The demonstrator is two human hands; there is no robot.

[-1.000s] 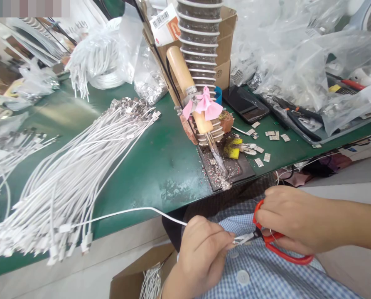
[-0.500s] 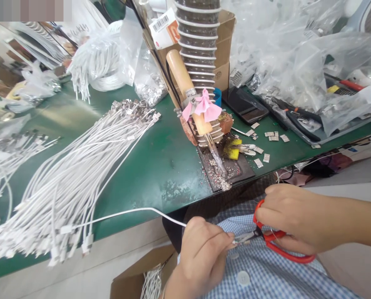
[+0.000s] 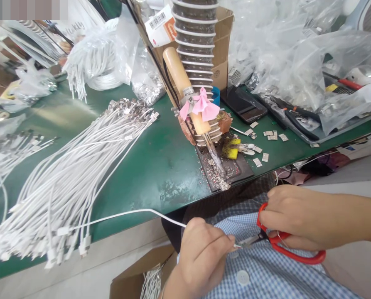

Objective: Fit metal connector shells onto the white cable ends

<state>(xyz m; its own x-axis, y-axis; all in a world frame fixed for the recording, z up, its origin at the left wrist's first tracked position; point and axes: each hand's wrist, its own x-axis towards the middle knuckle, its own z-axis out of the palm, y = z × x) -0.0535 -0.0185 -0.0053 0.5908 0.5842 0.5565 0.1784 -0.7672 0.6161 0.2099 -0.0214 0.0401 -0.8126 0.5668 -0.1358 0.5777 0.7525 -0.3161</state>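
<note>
My left hand (image 3: 205,253) is closed around a white cable (image 3: 135,211), whose stripped end with thin wires pokes out past the fingertips. From that hand the cable runs left to a plug lying by the cable bundle. My right hand (image 3: 293,218) grips red-handled scissors (image 3: 297,254), with fingers through the handle loops. The scissor blades point left and meet the wire ends just beyond my left fingertips. Both hands are over the blue checked garment (image 3: 266,270), in front of the table edge.
A large bundle of white cables (image 3: 76,162) lies on the green table (image 3: 148,166). A soldering iron (image 3: 180,79) leans against a ribbed hose (image 3: 196,45), its tip down on a dark plate. Small metal connectors (image 3: 269,135), a phone (image 3: 244,104) and a tool tray (image 3: 331,139) lie right. Below is a cardboard box (image 3: 126,274).
My right hand and the scissors have shifted slightly right, drawing the blades a little away from my left fingertips. My left hand still holds the cable in nearly the same spot.
</note>
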